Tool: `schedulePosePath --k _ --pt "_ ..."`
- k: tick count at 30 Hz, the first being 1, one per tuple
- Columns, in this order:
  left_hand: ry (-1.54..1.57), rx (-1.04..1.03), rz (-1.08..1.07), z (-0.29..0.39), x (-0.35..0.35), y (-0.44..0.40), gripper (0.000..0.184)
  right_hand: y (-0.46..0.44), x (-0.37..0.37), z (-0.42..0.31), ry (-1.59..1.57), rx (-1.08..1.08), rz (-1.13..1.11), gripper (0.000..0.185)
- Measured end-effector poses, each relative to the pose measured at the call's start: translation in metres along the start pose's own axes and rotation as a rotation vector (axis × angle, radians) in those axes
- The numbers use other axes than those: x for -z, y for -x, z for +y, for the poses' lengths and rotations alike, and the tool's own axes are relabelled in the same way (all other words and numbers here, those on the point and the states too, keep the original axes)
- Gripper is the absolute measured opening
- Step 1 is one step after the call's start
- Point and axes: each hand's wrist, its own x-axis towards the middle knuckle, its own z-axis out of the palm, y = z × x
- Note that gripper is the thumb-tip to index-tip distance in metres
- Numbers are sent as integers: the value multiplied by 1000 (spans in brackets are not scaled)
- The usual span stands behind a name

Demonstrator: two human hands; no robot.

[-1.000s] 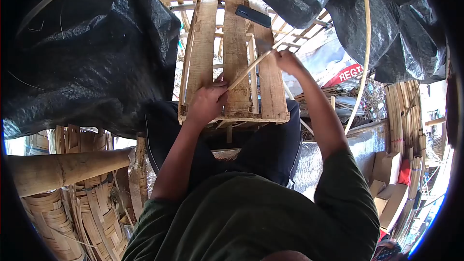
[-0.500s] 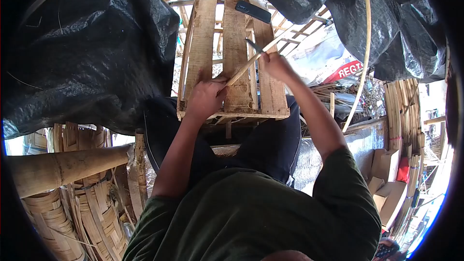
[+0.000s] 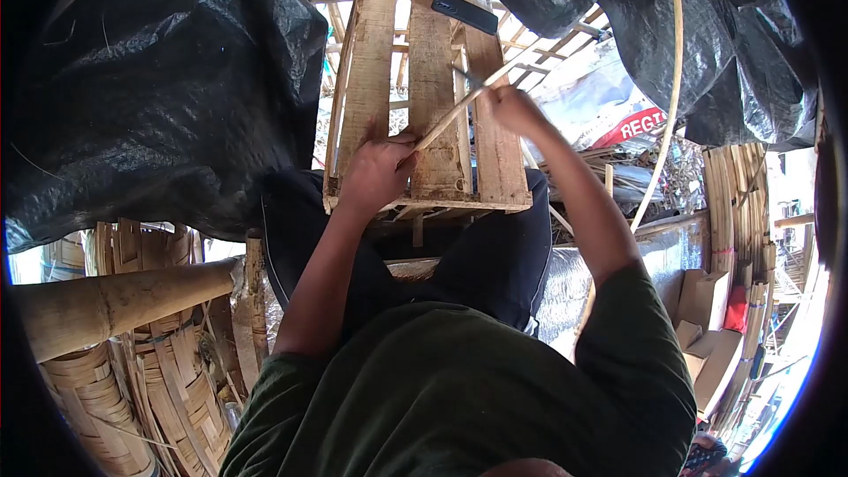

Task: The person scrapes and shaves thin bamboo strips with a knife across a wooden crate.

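While left hand [image 3: 378, 170] pinches wooden strip [image 3: 457, 112], right hand [image 3: 515, 112] grips knife [image 3: 468, 76] across it; shaving looks underway, amount left unclear.

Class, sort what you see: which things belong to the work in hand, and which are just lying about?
In the work:
- left hand, on the pale strip
- right hand, with the knife
- slatted crate, beneath

Just lying about:
- phone
- cardboard boxes
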Motion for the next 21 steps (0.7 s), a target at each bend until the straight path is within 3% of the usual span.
schedulePosePath --k 1,2,4,6,8,10,11,12,14,16,17,18,20,21 --pt "-1 2 -5 -1 -1 1 15 -7 13 -4 74 20 104 55" --pt "0 -1 22 -1 -2 1 14 -4 26 -1 -62 -149 19 57" --pt "-1 -1 53 -1 -4 2 14 -1 9 -10 -128 -213 -37 55" --pt "2 3 54 -2 -3 2 12 30 -23 -38 -69 -39 -42 50" --pt "-7 15 41 -2 -3 2 12 38 -40 -26 4 252 193 55" --pt "-17 22 21 -1 -2 1 12 30 2 -32 -79 -13 -131 55" --pt "0 23 19 1 0 0 11 -3 -15 7 13 27 81 54" --pt "21 25 14 2 0 0 11 -10 0 11 26 38 109 56" --pt "27 11 25 -1 -4 1 11 -2 18 -5 -104 -185 4 56" --pt "30 -2 39 -3 -4 1 11 22 -4 -34 48 53 -85 55" --pt "21 -13 30 -4 -4 2 12 37 -25 -46 -7 30 -48 52" --pt "11 -24 22 -4 -3 1 13 53 -38 -53 15 274 263 51" --pt "11 -21 11 -3 -2 0 13 42 -15 -46 -25 107 -60 51" --pt "12 -14 0 -3 -1 0 13 27 -12 -32 -3 49 -14 53"
